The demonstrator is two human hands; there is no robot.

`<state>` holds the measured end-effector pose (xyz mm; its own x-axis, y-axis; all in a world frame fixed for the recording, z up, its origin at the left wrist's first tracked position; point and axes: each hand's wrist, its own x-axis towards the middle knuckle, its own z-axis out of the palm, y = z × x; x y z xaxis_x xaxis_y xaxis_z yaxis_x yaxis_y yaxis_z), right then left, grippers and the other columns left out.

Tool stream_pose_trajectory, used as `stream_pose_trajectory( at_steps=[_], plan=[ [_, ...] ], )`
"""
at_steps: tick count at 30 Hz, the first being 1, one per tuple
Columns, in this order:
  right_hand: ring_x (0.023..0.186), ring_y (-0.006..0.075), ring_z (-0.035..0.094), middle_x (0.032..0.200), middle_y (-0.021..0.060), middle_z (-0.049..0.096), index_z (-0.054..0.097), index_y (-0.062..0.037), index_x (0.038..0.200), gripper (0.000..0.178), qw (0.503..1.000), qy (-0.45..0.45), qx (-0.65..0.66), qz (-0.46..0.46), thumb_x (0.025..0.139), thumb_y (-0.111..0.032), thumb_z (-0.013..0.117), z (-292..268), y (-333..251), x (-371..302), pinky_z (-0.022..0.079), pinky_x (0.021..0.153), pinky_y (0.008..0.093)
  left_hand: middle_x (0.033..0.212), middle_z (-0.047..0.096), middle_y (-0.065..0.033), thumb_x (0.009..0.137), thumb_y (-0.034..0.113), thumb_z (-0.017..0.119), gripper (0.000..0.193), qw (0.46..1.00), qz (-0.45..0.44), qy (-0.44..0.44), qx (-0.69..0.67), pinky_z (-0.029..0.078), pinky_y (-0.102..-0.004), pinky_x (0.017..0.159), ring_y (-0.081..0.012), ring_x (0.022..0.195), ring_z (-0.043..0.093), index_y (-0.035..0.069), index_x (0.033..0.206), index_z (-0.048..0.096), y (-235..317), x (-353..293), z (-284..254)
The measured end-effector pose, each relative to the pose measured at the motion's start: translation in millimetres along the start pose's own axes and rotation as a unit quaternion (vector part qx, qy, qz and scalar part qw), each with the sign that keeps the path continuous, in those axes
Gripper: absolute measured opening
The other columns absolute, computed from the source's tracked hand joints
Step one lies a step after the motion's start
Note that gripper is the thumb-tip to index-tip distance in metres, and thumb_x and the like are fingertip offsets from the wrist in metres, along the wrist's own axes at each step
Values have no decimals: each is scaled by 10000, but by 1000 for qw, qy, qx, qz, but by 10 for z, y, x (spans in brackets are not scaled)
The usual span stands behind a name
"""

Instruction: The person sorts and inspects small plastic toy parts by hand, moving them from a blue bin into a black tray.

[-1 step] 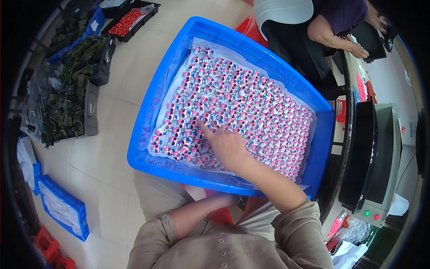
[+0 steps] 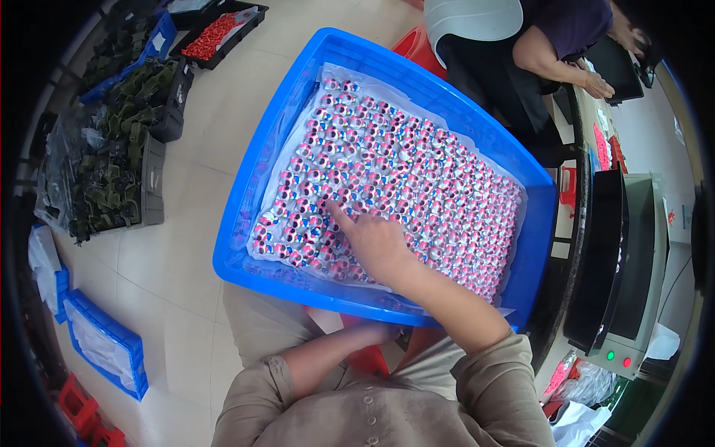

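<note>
Head view showed the blue tub (image 2: 313,298) with tiled floor (image 2: 194,201) spreading toward nine o'clock and the bench (image 2: 587,119) running beyond its three o'clock side; inside, bare blue remained between the wall and the white liner (image 2: 328,72). The right hand (image 2: 376,242) entered from between four and five o'clock, grip loosely spread, index finger straight toward ten at the figurines (image 2: 447,194). Under the near rim, the left hand (image 2: 391,331) was mostly hidden; its grip could not be told. Pink-and-white figurines stood in close rows on the liner; a grey crate (image 2: 153,179) at nine held olive-green pieces.
</note>
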<state>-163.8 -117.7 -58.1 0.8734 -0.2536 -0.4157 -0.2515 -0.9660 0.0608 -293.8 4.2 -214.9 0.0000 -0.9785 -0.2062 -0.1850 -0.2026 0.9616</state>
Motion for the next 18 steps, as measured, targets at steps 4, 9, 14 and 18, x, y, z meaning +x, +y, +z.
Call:
stream_pose_trajectory(
  at_steps=[4,9,14,18],
  plan=[
    [634,201,610,722,65,580,250,-224,1372,627,999,32,-8,-23,806,-114,496,113,0,31,502,499,333,1275,410,-153,874,126,434,359,990,-46,-118,59,321,-365,970,-250,1161,407,83,1230,436,315,55,-300],
    [634,197,613,722,77,581,244,-208,1378,626,999,21,-8,-29,807,-114,483,-53,-92,113,492,482,323,1158,511,-177,814,99,431,310,999,-24,-23,28,366,-424,914,-329,1061,483,61,1104,535,213,31,-158],
    [606,208,613,680,80,580,254,-232,1375,621,998,21,-23,-49,810,-97,473,1,-189,228,490,479,320,1155,510,-181,795,106,441,332,994,48,51,83,354,-435,929,-331,1079,473,53,1113,522,20,37,62],
    [599,207,612,662,77,578,262,-230,1373,616,999,14,-15,-46,810,-102,478,-16,-202,231,487,466,317,1161,505,-184,786,115,452,350,997,33,14,62,346,-440,937,-333,1091,465,51,1125,511,6,72,61]
  ],
)
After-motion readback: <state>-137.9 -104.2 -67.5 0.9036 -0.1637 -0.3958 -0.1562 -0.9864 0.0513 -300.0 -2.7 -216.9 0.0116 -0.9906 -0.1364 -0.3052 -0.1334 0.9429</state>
